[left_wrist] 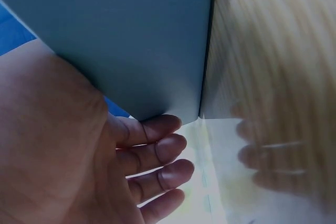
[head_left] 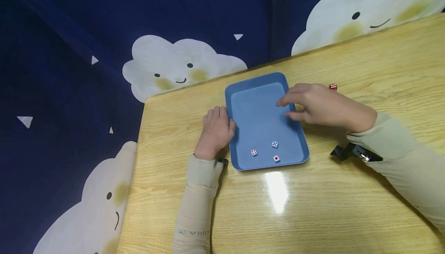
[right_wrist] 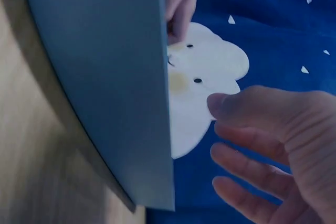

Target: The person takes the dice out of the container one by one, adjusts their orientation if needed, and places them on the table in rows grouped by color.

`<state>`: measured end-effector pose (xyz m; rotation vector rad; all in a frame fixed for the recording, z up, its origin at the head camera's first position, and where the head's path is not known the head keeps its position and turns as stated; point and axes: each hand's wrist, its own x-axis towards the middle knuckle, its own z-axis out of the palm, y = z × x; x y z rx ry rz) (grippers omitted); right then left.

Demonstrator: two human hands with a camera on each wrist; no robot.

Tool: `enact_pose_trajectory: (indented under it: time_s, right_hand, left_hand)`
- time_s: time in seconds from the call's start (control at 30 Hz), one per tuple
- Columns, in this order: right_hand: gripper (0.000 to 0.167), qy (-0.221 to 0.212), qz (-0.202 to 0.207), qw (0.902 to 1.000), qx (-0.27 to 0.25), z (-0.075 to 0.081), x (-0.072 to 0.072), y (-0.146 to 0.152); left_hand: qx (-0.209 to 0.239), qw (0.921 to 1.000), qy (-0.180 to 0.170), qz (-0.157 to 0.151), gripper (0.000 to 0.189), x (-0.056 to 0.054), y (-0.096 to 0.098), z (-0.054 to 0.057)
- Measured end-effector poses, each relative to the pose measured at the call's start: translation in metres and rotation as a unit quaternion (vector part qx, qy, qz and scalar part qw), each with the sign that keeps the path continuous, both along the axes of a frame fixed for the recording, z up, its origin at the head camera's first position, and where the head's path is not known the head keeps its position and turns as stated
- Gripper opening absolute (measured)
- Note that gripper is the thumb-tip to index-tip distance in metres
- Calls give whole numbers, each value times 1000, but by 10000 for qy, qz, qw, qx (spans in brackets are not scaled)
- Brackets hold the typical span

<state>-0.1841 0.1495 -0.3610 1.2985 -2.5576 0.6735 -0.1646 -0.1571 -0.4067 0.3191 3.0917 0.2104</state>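
A shallow blue tray [head_left: 260,124] lies on the wooden table. My left hand [head_left: 216,128] grips its left side, the thumb at the rim; in the left wrist view the fingers [left_wrist: 168,150] are curled by the outer wall [left_wrist: 142,40]. Above the tray's right rim hovers my right hand [head_left: 309,103], nothing between its parted thumb and fingers. The right wrist view shows those relaxed fingers [right_wrist: 247,166] beside the tray wall [right_wrist: 105,77]. Near the tray's front lie three white dice: one with several red pips [head_left: 254,152], one with dark pips [head_left: 275,144], one showing a single large red pip [head_left: 276,159].
A red die [head_left: 333,87] with white pips lies on the table beyond my right wrist. Bare wood [head_left: 250,207] stretches in front of the tray. Behind and to the left hangs a dark blue curtain [head_left: 194,10] with white clouds.
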Motion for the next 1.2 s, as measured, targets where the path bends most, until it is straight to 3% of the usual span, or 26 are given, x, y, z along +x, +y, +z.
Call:
enact_pose_trajectory:
  time_s: [0.2,0.43,0.7,1.2]
  right_hand:
    - [30,-272,460,9984,-199,-10,4,-11]
    - [28,-912,587,9941,-67,-14,12,-21]
    - [29,-958,835,9917,-186,-28,14,-29]
    - [27,-1394,1064,9845,-65,-39,15,-33]
  left_hand:
    - [-12,10000,-31,2,34,-1,2,1]
    - [-33,10000,-9,-7,34,-1,3,1]
    - [-31,10000,-53,6,33,-1,3,1]
    - [-30,10000,-51,36,33,-1,5,1]
